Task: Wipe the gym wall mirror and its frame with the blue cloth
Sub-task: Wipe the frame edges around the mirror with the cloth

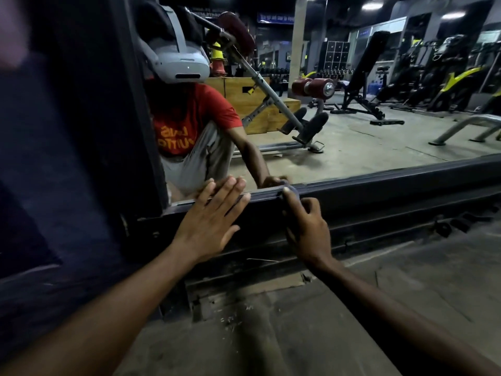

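2 hands are low at the mirror's (pixel 352 137) bottom left corner. The left hand (pixel 208 223) lies flat on the dark frame (pixel 406 183), fingers straight, tips reaching the glass. Just beside it, the right hand (pixel 306 229) curls round the blue cloth (pixel 295 192) (only a small bunch shows), pressing it onto the frame's top edge.

Dim scene. Glare from ceiling lights (pixel 379 5) at upper right, reflected in the mirror (pixel 352 137). Upper left is blurred. Wide-angle distortion bends the frame (pixel 379 181) toward the edges. The lower floor (pixel 298 335) is shadowed.
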The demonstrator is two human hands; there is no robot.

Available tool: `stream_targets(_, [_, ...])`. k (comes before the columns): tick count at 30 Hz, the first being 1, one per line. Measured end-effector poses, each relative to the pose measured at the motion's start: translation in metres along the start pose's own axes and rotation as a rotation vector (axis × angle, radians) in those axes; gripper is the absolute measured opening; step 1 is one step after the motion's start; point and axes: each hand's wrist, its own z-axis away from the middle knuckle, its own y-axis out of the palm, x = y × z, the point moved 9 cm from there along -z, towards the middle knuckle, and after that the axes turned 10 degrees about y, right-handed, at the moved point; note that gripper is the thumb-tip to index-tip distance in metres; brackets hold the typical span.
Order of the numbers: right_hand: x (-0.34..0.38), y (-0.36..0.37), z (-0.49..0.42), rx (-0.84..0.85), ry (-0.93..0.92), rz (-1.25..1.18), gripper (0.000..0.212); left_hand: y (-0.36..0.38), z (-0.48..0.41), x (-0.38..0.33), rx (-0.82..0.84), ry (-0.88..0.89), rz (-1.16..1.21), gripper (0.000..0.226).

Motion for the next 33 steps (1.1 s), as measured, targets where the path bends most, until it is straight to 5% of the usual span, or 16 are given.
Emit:
stream_targets(6, [0.033, 0.005, 0.001, 0.040, -0.363, 0.189, 0.059, 0.001, 0.001, -0.004, 0.030, -0.025, -0.024, 0.078])
stream_targets(9, [-0.014, -0.018, -0.019, -0.036, -0.244, 0.201, 0.064, 0.000, 0.002, -0.011, 0.070, -0.081, -0.017, 0.081])
stream_targets(14, [-0.108, -0.060, -0.035, -0.129, 0.218, 0.069, 0.070, -0.014, -0.024, -0.026, 0.056, -0.085, 0.023, 0.090])
stream_targets(21, [-0.059, -0.038, -0.025, -0.061, -0.215, 0.162, 0.067, -0.005, -0.089, -0.049, 0.012, 0.046, -0.017, 0.091])
stream_targets(30, [-0.161, -0.080, -0.049, -0.248, 0.156, 0.272, 0.067, -0.012, -0.114, -0.070, -0.098, 0.078, 0.019, 0.089])
stream_targets(33, [-0.149, -0.081, -0.046, -0.275, 0.088, 0.285, 0.066, -0.010, -0.157, -0.086, -0.120, 0.089, 0.064, 0.090])
